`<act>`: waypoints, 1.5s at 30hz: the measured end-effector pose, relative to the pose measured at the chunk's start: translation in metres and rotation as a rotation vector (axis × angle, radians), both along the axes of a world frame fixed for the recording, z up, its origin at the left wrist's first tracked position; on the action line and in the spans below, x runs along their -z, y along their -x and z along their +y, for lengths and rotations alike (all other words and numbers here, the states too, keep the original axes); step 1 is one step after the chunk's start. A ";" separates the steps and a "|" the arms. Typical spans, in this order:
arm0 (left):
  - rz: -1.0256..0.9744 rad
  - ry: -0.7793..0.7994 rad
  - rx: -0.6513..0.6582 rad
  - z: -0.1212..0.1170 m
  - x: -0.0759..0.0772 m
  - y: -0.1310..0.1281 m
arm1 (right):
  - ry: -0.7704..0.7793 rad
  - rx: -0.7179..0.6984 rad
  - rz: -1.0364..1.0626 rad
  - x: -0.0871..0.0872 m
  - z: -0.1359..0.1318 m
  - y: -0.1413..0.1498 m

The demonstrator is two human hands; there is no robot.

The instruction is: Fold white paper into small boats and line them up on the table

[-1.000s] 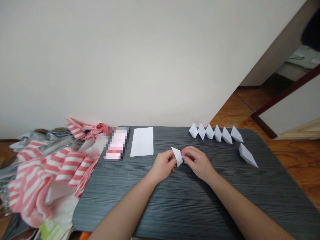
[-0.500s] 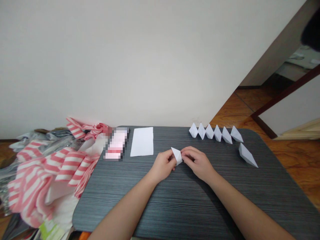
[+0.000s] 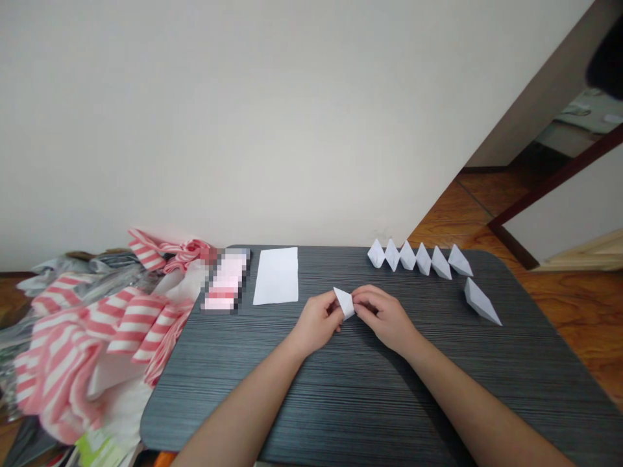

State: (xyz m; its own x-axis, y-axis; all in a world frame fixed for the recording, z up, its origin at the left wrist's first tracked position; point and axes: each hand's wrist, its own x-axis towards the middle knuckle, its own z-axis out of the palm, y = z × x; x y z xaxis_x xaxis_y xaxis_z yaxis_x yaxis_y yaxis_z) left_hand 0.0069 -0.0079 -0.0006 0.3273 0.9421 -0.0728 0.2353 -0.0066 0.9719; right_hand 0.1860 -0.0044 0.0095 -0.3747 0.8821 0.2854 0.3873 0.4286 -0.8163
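Observation:
A small folded piece of white paper (image 3: 345, 303) is held just above the dark table (image 3: 311, 402), between my two hands. My left hand (image 3: 318, 322) pinches its left side with thumb and fingers. On its right edge, the thumb and fingertips of my right hand (image 3: 384, 318) close together; they hide that end of the paper. Several folded white paper boats (image 3: 407, 256) stand in a row at the table's back right. One larger paper boat (image 3: 481, 301) lies apart, nearer the right edge.
White paper sheets (image 3: 276, 275) lie flat at the back left, beside a pixelated phone-like object (image 3: 226, 280). Red-and-white striped cloth (image 3: 63, 357) is heaped with plastic bags left of the table. A pale wall (image 3: 272, 130) rises behind; wooden floor (image 3: 452, 207) shows at right.
Almost nothing differs. The folded paper has tilted very slightly between my fingers, while both hands stay in place.

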 end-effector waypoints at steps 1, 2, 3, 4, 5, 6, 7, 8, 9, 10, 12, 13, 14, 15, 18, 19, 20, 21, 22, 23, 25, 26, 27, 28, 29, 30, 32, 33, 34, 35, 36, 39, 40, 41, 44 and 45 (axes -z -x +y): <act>0.001 0.003 0.001 0.000 0.000 0.000 | -0.001 0.000 0.000 0.000 0.000 0.000; 0.004 0.004 0.003 0.000 0.000 0.000 | 0.000 0.000 0.000 0.000 0.000 0.000; 0.008 0.004 0.006 0.000 0.000 0.000 | 0.003 0.000 0.001 0.000 0.000 0.000; 0.012 0.003 0.010 0.000 0.000 0.000 | 0.004 -0.002 0.003 -0.001 0.000 0.000; 0.017 -0.001 0.012 0.000 0.000 0.000 | 0.003 -0.007 0.007 -0.001 0.000 0.000; 0.022 -0.005 0.016 0.000 0.000 0.001 | 0.003 -0.015 0.010 -0.001 0.001 0.000; 0.028 -0.007 0.020 0.001 0.000 0.001 | 0.003 -0.026 0.012 -0.001 0.001 0.000; 0.034 -0.009 0.024 0.001 -0.001 0.001 | 0.001 -0.034 0.014 -0.001 0.001 0.000; 0.038 -0.009 0.026 0.001 -0.001 0.001 | 0.001 -0.037 0.015 -0.001 0.000 0.000; 0.039 -0.007 0.024 0.001 -0.001 0.001 | 0.002 -0.037 0.015 -0.001 0.000 0.000; 0.033 -0.001 0.019 0.001 -0.001 0.001 | 0.010 -0.032 0.014 -0.001 0.000 0.000; 0.029 0.001 0.018 0.001 -0.001 0.001 | 0.014 -0.033 0.013 -0.001 0.000 0.000; 0.025 0.001 0.020 0.001 -0.001 0.001 | 0.018 -0.035 0.010 0.000 0.001 0.000; 0.024 -0.001 0.023 0.001 -0.001 0.001 | 0.020 -0.038 0.009 0.000 0.001 0.000; 0.028 -0.014 0.035 0.001 0.000 0.001 | 0.025 -0.044 0.004 0.000 0.001 -0.001; 0.030 -0.018 0.037 0.001 0.000 0.002 | 0.026 -0.046 0.003 0.000 0.002 -0.001; 0.033 -0.022 0.038 0.001 0.000 0.002 | 0.027 -0.049 0.002 0.000 0.002 0.000; 0.036 -0.026 0.039 0.001 0.000 0.002 | 0.027 -0.052 0.001 0.001 0.002 0.000; 0.040 -0.028 0.038 0.001 0.000 0.002 | 0.026 -0.054 0.000 0.001 0.002 0.000; 0.044 -0.029 0.037 0.001 0.000 0.002 | 0.025 -0.056 -0.001 0.001 0.002 0.000; 0.048 -0.028 0.035 0.001 0.000 0.002 | 0.030 -0.060 -0.005 0.001 0.001 0.000; 0.047 -0.025 0.037 0.001 0.000 0.002 | 0.034 -0.061 -0.009 0.001 0.001 0.000; 0.044 -0.022 0.039 0.001 0.000 0.002 | 0.037 -0.062 -0.011 0.001 0.001 0.000; 0.040 -0.019 0.041 0.001 0.000 0.002 | 0.039 -0.065 -0.013 0.001 0.001 0.000; 0.036 -0.016 0.042 0.001 0.000 0.002 | 0.041 -0.066 -0.013 0.001 0.001 0.000; 0.033 -0.014 0.043 0.000 0.000 0.002 | 0.042 -0.067 -0.013 0.001 0.001 0.000; 0.028 -0.012 0.042 0.000 -0.001 0.002 | 0.040 -0.071 -0.010 0.001 0.001 0.000; 0.025 -0.012 0.041 0.000 -0.002 0.002 | 0.038 -0.072 -0.008 0.001 0.001 0.000; 0.023 -0.012 0.042 0.000 -0.002 0.002 | 0.036 -0.073 -0.009 0.001 0.001 0.000; 0.021 -0.012 0.041 0.000 -0.002 0.002 | 0.034 -0.072 -0.010 0.001 0.001 0.000; 0.020 -0.013 0.040 0.000 -0.002 0.002 | 0.030 -0.071 -0.011 0.001 0.001 -0.001; 0.025 -0.022 0.041 0.001 -0.001 0.002 | 0.018 -0.060 -0.017 0.002 0.001 -0.001; 0.027 -0.026 0.043 0.001 -0.001 0.002 | 0.015 -0.057 -0.019 0.002 0.001 -0.001; 0.029 -0.029 0.044 0.001 0.000 0.002 | 0.014 -0.057 -0.022 0.002 0.001 -0.001; 0.028 -0.030 0.043 0.002 0.002 0.001 | 0.014 -0.058 -0.026 0.002 0.001 -0.001; 0.026 -0.029 0.043 0.002 0.002 0.001 | 0.012 -0.055 -0.023 0.002 0.001 -0.001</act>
